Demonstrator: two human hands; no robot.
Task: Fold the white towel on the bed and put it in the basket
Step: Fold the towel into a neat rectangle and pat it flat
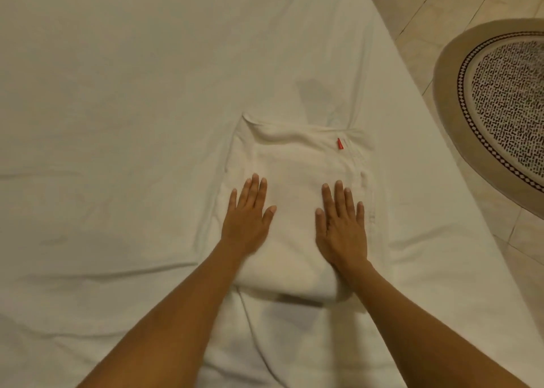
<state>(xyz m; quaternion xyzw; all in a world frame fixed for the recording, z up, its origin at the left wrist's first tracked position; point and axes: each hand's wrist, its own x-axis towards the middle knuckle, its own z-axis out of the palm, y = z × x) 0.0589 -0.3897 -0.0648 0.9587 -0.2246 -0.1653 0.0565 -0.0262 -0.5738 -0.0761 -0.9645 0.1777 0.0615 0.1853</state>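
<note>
— What's the room giving you?

— A wide bed (117, 93) under a creased pale sheet, tiled floor on the right with a round patterned rug (497, 116). No basket in my view.

— And your fingers?

— Straight and only slightly spread, all flat. My left hand (248, 219) and right hand (341, 225) lie palm-down, side by side but apart, on the white towel (297, 163). They grip nothing; I'd say they're pressing the layers so the fold holds.

— The towel itself?

— It's near the bed's right edge, already a thick rectangle, several layers. The top layer sits a little short of the far edge, and a small red tag (340, 143) shows at the far right corner. The near edge bulges, rounded.
</note>
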